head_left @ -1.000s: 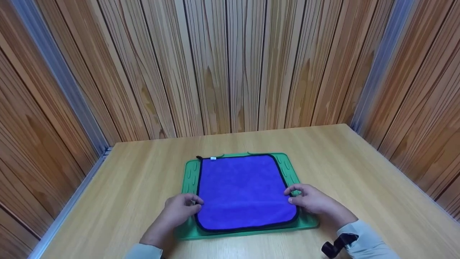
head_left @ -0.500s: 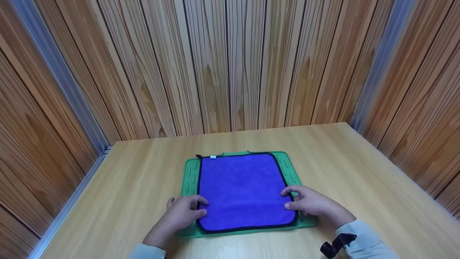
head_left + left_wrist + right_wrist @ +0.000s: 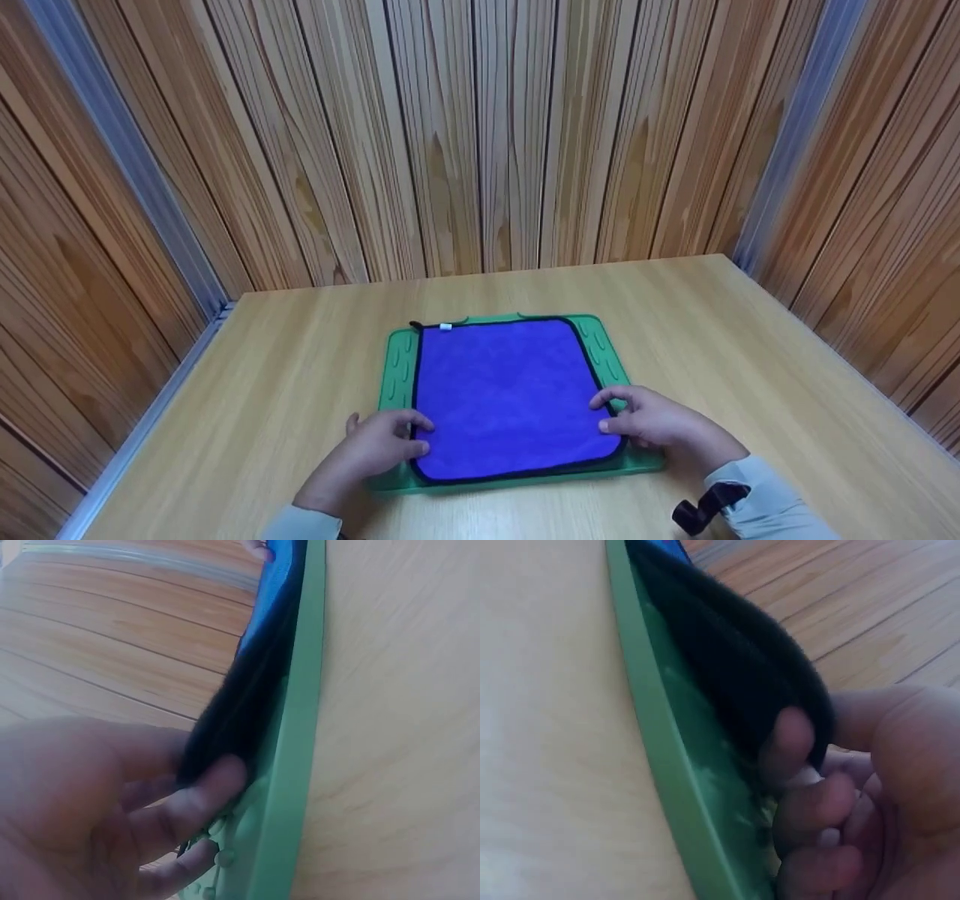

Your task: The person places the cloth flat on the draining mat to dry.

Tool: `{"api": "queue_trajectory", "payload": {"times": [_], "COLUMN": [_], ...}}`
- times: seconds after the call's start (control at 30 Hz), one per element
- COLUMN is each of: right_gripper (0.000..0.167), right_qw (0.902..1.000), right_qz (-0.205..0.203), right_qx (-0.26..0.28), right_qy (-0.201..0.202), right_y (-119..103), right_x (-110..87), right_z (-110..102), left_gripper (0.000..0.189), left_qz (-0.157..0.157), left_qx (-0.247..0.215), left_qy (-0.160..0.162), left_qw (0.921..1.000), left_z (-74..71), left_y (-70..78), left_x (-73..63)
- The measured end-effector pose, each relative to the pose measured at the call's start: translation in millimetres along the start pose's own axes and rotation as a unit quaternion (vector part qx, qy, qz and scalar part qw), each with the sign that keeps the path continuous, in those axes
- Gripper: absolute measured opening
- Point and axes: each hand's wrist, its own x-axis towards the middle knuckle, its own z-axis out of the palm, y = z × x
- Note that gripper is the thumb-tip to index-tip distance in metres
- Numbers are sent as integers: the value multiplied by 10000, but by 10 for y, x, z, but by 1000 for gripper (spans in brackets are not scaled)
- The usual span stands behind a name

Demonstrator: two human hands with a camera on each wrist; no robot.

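A blue-purple cloth (image 3: 510, 390) with black edging, a small white tag and a loop at its far left corner lies over a green mat (image 3: 397, 367) with raised ridges. My left hand (image 3: 375, 450) pinches the cloth's left edge near the front, thumb on top and fingers beneath. On the opposite edge, my right hand (image 3: 652, 416) pinches the cloth the same way. Both wrist views show the cloth's dark underside (image 3: 247, 705) raised a little off the mat where the fingers are. Most of the mat is hidden under the cloth.
The wooden table (image 3: 300, 360) extends around the mat on all sides. Wood-patterned panels (image 3: 480, 135) wall in the back and both sides, with metal posts at the corners. A black strap device (image 3: 709, 506) sits on the right sleeve.
Both hands have shifted slightly along the cloth's side edges, and the left fingers now reach further over it. The cloth's front edge has flattened slightly; cloth and mat otherwise stay in place.
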Motion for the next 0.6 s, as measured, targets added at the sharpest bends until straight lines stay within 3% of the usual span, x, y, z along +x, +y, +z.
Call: {"api": "queue_trajectory", "payload": {"times": [0.2, 0.37, 0.6], "right_gripper": [40, 39, 36], "right_qw": [9994, 9991, 9969], "right_qz": [-70, -336, -253], "right_qx": [-333, -245, -738], "right_qy": [-62, 44, 61], "right_y": [-6, -18, -51], "right_x": [-9, 2, -13], "right_z": [-3, -2, 11], "left_gripper": [18, 15, 15], "left_qz": [-39, 58, 288], "left_qx": [7, -118, 356], "left_qy": [41, 361, 275], "left_qw": [10000, 9993, 9986], "left_z": [3, 16, 37], "left_y": [28, 26, 27], "left_x": [4, 0, -5]}}
